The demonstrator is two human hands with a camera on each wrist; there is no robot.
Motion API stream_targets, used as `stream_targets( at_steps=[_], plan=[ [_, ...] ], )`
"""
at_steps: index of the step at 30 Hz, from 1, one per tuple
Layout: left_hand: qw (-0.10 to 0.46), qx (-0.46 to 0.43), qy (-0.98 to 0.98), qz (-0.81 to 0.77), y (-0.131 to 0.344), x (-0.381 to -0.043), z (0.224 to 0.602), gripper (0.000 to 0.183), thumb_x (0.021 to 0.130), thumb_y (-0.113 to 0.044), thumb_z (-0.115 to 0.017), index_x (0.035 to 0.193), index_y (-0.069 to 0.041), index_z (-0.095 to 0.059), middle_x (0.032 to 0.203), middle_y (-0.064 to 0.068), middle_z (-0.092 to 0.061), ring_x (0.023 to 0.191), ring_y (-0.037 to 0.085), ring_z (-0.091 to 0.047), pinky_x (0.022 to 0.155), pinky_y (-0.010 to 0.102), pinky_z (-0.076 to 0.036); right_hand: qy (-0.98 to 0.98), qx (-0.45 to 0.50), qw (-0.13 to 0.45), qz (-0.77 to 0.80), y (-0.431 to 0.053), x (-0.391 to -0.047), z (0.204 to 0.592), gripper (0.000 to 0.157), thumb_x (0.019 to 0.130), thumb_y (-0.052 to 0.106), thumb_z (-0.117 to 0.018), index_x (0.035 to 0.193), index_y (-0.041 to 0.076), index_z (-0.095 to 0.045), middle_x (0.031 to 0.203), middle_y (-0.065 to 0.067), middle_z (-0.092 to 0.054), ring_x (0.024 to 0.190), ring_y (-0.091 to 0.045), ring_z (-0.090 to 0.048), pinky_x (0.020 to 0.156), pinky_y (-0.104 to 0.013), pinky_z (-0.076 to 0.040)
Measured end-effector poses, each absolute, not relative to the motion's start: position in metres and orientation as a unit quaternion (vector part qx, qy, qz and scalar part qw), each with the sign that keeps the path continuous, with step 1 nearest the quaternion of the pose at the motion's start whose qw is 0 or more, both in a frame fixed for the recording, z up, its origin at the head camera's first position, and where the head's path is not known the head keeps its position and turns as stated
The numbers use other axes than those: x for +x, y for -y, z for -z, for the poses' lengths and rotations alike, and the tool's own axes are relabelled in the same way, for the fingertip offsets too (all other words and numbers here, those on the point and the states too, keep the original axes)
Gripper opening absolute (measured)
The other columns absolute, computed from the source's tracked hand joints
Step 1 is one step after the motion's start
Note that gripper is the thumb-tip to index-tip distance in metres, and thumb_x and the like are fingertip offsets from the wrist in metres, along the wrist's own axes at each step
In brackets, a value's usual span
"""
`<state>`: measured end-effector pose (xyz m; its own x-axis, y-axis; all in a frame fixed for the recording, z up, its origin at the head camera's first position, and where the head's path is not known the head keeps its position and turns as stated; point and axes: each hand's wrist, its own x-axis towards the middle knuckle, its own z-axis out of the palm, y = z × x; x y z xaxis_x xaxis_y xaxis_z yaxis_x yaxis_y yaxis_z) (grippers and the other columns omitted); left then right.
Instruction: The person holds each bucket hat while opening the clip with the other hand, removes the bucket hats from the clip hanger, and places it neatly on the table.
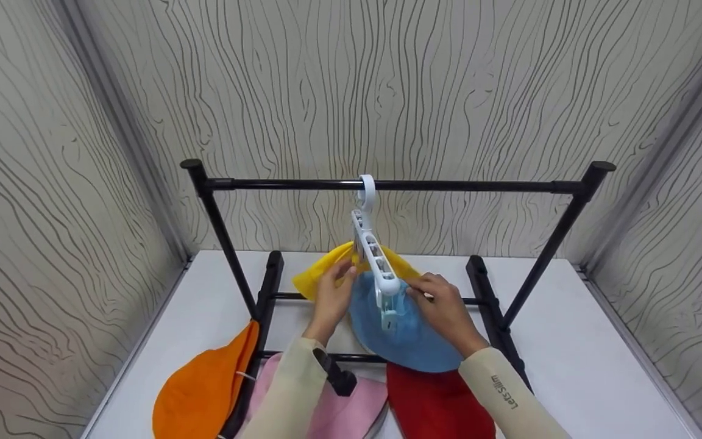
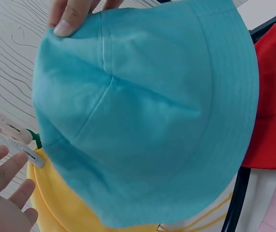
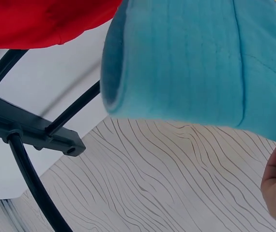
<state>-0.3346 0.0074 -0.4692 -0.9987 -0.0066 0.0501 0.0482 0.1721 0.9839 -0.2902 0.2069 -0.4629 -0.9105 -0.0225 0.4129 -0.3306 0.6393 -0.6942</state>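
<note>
Wavy-lined walls point(image 1: 436, 91) are backing the white plastic hanger point(image 1: 381, 271); at its five o'clock, your right grip point(image 1: 445, 308) is pinching the sky-blue cloth bucket hat point(image 1: 372, 332), likely light, floppy, best held by the crown. Your left grip point(image 1: 331, 299) is hovering, fingers spread.

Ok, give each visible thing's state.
Black metal rack: upright
White plastic hanger: hung on rack
Blue fabric hat: pinched by right hand
Yellow fabric hat: hanging from hanger
Orange fabric hat: lying by rack
Pink fabric hat: partly hidden
Red fabric hat: partly hidden
Left hand: holding nothing
</note>
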Motion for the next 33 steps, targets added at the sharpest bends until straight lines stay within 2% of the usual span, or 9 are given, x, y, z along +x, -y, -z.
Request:
stream_targets(
  at_steps=[8,14,19,21,24,29,33],
  plan=[
    [0.011,-0.026,0.768,0.64,-0.002,-0.327,0.472,0.042,0.1,-0.031,-0.051,0.136,-0.01,-0.052,0.138,0.011,-0.055,0.131,0.029,-0.048,0.11,0.046,-0.039,0.881,0.11,0.209,-0.41,-0.221,-0.282,0.462,0.019,0.088,0.008,-0.067,0.106,0.009,-0.074,0.091,0.002,-0.066,0.089,-0.014,-0.062,0.081,-0.031,-0.058],
    [0.02,-0.033,0.77,0.636,0.001,-0.323,0.474,0.04,0.1,-0.028,-0.051,0.134,-0.008,-0.053,0.136,0.012,-0.056,0.129,0.03,-0.049,0.11,0.046,-0.039,0.876,0.116,0.231,-0.407,-0.234,-0.277,0.462,0.016,0.087,0.006,-0.068,0.102,0.008,-0.075,0.087,0.004,-0.065,0.084,-0.006,-0.061,0.079,-0.017,-0.054],
    [0.019,-0.035,0.769,0.637,0.002,-0.318,0.478,0.041,0.1,-0.029,-0.05,0.134,-0.007,-0.053,0.136,0.013,-0.056,0.129,0.03,-0.049,0.109,0.046,-0.04,0.874,0.126,0.251,-0.396,-0.244,-0.271,0.464,0.016,0.085,0.001,-0.069,0.099,0.005,-0.075,0.085,0.007,-0.065,0.083,-0.005,-0.062,0.078,-0.021,-0.056],
    [0.015,-0.035,0.771,0.636,0.004,-0.317,0.479,0.041,0.1,-0.03,-0.05,0.135,-0.008,-0.052,0.137,0.012,-0.056,0.129,0.03,-0.049,0.109,0.046,-0.04,0.873,0.127,0.26,-0.393,-0.248,-0.269,0.465,0.015,0.085,0.003,-0.069,0.099,0.005,-0.075,0.085,0.004,-0.066,0.083,-0.005,-0.063,0.077,-0.021,-0.056],
    [0.008,-0.038,0.773,0.633,0.006,-0.315,0.482,0.041,0.101,-0.03,-0.049,0.135,-0.008,-0.052,0.137,0.012,-0.055,0.13,0.03,-0.048,0.109,0.046,-0.04,0.869,0.125,0.272,-0.394,-0.255,-0.266,0.467,0.015,0.085,0.002,-0.069,0.099,0.004,-0.075,0.086,0.001,-0.066,0.083,-0.002,-0.061,0.074,-0.014,-0.054],
    [0.015,-0.049,0.777,0.627,0.007,-0.312,0.484,0.041,0.101,-0.028,-0.05,0.134,-0.004,-0.053,0.135,0.014,-0.057,0.128,0.031,-0.049,0.108,0.045,-0.042,0.86,0.119,0.289,-0.402,-0.265,-0.26,0.467,0.017,0.083,-0.004,-0.069,0.099,0.002,-0.074,0.088,-0.002,-0.068,0.079,0.004,-0.057,0.068,-0.007,-0.047],
    [0.023,-0.058,0.778,0.624,0.008,-0.31,0.485,0.041,0.101,-0.027,-0.05,0.133,-0.003,-0.053,0.134,0.015,-0.057,0.126,0.032,-0.05,0.106,0.045,-0.043,0.851,0.125,0.301,-0.412,-0.274,-0.256,0.468,0.018,0.083,-0.005,-0.068,0.099,0.001,-0.074,0.088,-0.005,-0.068,0.078,0.005,-0.057,0.068,-0.005,-0.045]
  ],
)
